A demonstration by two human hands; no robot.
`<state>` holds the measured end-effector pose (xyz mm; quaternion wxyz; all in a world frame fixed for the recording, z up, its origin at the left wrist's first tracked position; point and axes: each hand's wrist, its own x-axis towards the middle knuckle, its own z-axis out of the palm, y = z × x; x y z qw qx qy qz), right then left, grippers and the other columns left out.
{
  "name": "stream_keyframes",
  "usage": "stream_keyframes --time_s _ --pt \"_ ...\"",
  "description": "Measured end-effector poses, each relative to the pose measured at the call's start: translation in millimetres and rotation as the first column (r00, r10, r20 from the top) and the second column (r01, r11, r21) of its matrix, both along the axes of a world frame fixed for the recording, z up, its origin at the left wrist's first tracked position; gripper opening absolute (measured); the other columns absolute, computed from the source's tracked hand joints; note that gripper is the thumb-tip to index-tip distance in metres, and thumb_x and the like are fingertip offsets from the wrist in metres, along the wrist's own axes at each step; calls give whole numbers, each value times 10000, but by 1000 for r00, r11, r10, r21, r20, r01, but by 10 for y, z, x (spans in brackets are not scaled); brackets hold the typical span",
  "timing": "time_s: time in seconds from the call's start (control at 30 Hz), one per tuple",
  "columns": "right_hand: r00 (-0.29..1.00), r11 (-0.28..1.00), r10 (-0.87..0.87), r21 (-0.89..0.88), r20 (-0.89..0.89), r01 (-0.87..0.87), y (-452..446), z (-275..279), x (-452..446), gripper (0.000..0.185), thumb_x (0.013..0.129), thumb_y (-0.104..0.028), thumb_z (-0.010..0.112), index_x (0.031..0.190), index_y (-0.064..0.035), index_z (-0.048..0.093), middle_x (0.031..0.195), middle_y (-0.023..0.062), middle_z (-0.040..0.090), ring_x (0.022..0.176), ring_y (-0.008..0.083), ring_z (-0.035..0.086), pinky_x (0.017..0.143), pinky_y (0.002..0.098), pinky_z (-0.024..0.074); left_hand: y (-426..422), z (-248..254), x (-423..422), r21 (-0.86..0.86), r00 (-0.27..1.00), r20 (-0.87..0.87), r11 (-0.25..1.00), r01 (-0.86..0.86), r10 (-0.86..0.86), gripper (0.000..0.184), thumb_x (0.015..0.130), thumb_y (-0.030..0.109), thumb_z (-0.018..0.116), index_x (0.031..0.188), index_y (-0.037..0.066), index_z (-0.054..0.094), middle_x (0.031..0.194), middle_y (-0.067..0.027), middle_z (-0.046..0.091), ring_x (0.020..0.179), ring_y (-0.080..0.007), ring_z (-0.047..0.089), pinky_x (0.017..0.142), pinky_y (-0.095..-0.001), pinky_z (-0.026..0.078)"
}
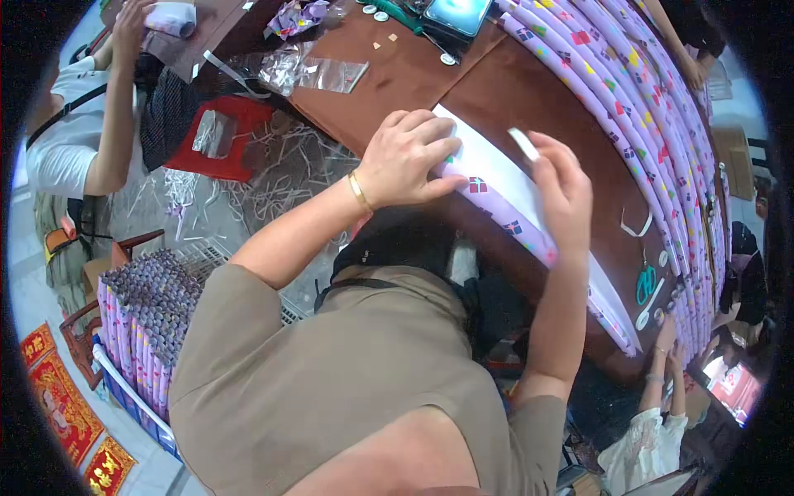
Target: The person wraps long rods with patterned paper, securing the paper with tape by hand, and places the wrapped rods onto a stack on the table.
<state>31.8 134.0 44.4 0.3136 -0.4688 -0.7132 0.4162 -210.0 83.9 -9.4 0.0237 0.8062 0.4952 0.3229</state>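
My left hand (409,157) is closed over the near end of a lilac patterned paper roll (513,225), fingers on top and thumb along its side. The loose flap of the roll shows its plain white inner face (496,174). My right hand (564,190) is raised over the roll's middle, pinching a short white strip (523,145) between thumb and fingers. The strip is apart from the paper. From my left hand the roll runs down to the right along the table edge, partly hidden by my right forearm.
Many finished lilac rolls (612,107) lie side by side along the brown table (405,78). Teal scissors (646,283), clear plastic bags (331,74) and a phone (459,12) lie on it. A red stool (223,136), a crate of upright rolls (136,331) and other people surround me.
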Motion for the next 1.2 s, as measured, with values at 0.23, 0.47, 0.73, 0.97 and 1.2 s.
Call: stream_keyframes --time_s 0.23,0.47,0.73,0.97,1.2 --pt "933 840 324 406 159 -361 426 -202 -1179 225 835 -238 663 864 -16 674 1200 142 611 1175 336 500 971 438 399 9 -80 19 23 997 28 997 -76 75 452 762 501 689 941 87 680 1040 -84 644 1024 -266 588 874 -409 438" --pt "872 753 125 527 473 -394 442 -192 -1014 280 784 -276 714 707 -13 656 1114 133 614 1183 358 472 966 489 365 15 -73 4 9 999 4 999 -49 49 485 763 482 676 942 31 673 1009 -105 646 1021 -273 603 913 -407 453" --pt "818 802 21 478 576 -358 410 -160 -898 307 757 -295 708 709 7 678 1038 154 605 1162 369 479 1012 529 316 46 -115 35 25 992 50 993 -114 113 510 794 475 641 1036 26 657 1075 -110 631 1027 -254 605 883 -385 476" --pt "817 816 -23 483 576 -317 411 -151 -863 244 760 -218 708 666 -13 613 1062 128 598 1169 353 470 960 491 355 70 -107 32 -15 992 67 995 -104 104 499 774 477 652 1002 34 656 1094 -99 612 1027 -245 599 872 -375 478" --pt "813 823 -47 484 580 -298 413 -145 -866 212 723 -188 715 664 -11 613 1036 115 604 1153 336 490 948 485 368 74 -81 31 -49 991 79 993 -108 111 487 746 475 676 973 45 652 1101 -95 605 1030 -251 595 870 -385 468"
